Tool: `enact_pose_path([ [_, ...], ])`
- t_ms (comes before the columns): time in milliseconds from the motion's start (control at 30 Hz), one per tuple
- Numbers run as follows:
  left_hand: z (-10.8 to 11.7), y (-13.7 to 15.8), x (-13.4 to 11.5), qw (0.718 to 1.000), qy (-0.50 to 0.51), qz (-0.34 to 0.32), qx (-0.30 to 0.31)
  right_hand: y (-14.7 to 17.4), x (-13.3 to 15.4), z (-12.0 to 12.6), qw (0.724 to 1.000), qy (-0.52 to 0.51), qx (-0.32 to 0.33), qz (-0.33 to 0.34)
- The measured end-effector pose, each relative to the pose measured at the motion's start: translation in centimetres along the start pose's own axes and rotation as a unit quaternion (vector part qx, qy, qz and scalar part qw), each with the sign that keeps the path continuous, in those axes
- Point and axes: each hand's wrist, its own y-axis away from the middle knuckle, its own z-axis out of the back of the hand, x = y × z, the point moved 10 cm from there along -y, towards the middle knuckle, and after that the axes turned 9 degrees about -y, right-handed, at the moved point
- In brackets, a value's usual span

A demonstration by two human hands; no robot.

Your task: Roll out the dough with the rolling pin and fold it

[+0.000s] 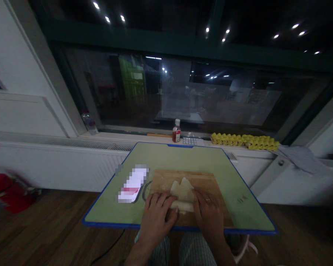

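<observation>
A flattened piece of pale dough (182, 190) with an uneven, notched far edge lies on a wooden cutting board (216, 184). Along its near side runs a pale cylinder (184, 206) that looks like rolled dough; its ends are hidden beneath my hands. My left hand (158, 214) curls over the left end, thumb pointing inward. Over the right end rests my right hand (209, 210), fingers bent and close to the dough's right edge, a ring on one finger.
The board lies on a green folding table (177, 157) with blue edging. Left of it is a phone (134, 183) with a lit, blurred screen. The windowsill holds a small bottle (176, 131), a wooden stick (158, 135) and yellow egg trays (244, 140). A cable (109, 248) hangs below.
</observation>
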Motion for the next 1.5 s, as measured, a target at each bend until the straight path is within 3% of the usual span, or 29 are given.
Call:
enact_pose_path([
  [1133,-0.7,-0.1,0.2,1.0,0.003,-0.013,0.019,-0.7,-0.4,-0.2,1.0,-0.014,0.004,-0.015],
  [1500,0.2,-1.8,0.2,0.999,0.005,-0.038,0.002,-2.2,-1.5,-1.0,0.999,-0.007,0.014,-0.041],
])
